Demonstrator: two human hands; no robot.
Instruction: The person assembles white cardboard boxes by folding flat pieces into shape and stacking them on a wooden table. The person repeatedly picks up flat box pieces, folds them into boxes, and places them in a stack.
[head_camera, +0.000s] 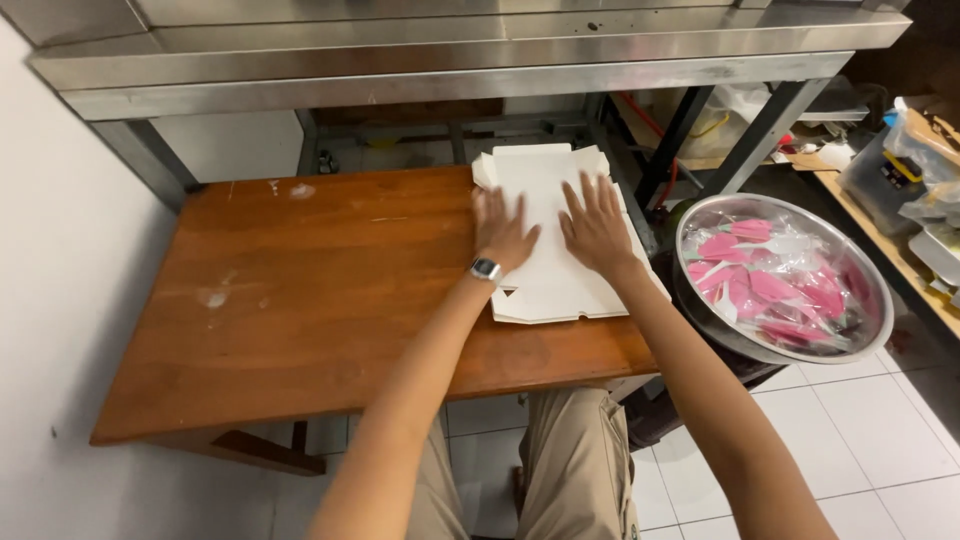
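Note:
A flat, unfolded white cardboard box blank (545, 180) lies on the right part of a brown wooden table (300, 290). My left hand (500, 228) rests flat on it with fingers spread, a watch on that wrist. My right hand (596, 225) lies flat beside it on the same sheet, fingers spread. Neither hand grips anything.
A large steel bowl (862, 270) holding pink and white pieces in clear wrapping sits to the right of the table. A stainless steel shelf (450, 60) overhangs the table's far side. A white wall runs along the left. Cluttered shelving stands at the far right, above a tiled floor.

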